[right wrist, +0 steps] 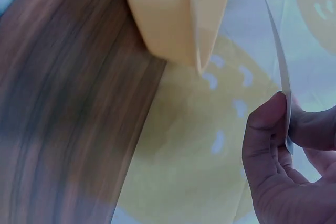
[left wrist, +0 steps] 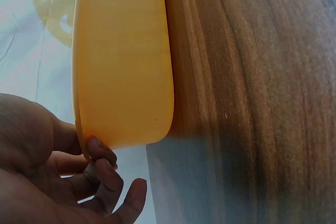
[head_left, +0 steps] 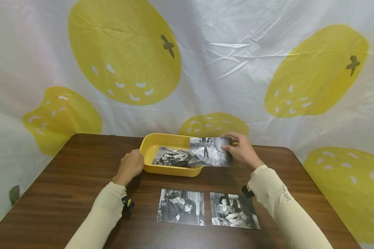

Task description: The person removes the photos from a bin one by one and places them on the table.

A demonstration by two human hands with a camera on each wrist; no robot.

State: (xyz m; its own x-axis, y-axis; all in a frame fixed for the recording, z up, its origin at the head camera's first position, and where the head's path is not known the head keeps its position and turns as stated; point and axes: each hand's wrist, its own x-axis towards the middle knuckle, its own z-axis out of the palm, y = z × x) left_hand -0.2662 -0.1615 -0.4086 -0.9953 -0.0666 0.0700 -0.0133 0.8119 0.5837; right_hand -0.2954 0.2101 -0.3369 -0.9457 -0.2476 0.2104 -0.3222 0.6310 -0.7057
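Note:
A yellow plastic tray (head_left: 171,170) stands toward the back of the table, with a black-and-white photo (head_left: 171,157) lying inside it. My left hand (head_left: 131,167) pinches the tray's left rim; in the left wrist view thumb and fingers close on the edge of the yellow wall (left wrist: 123,66). Above the tray's right end, my right hand (head_left: 241,150) pinches another black-and-white photo (head_left: 210,152) by its right edge. That photo (right wrist: 283,72) shows edge-on in the right wrist view, between thumb and fingers, apart from the tray's rim. It hides the tray's right part in the head view.
Two more black-and-white photos lie side by side near the front of the brown wooden table (head_left: 81,173): a left one (head_left: 180,207) and a right one (head_left: 234,211). A white curtain (head_left: 205,69) with yellow fruit prints hangs behind the table.

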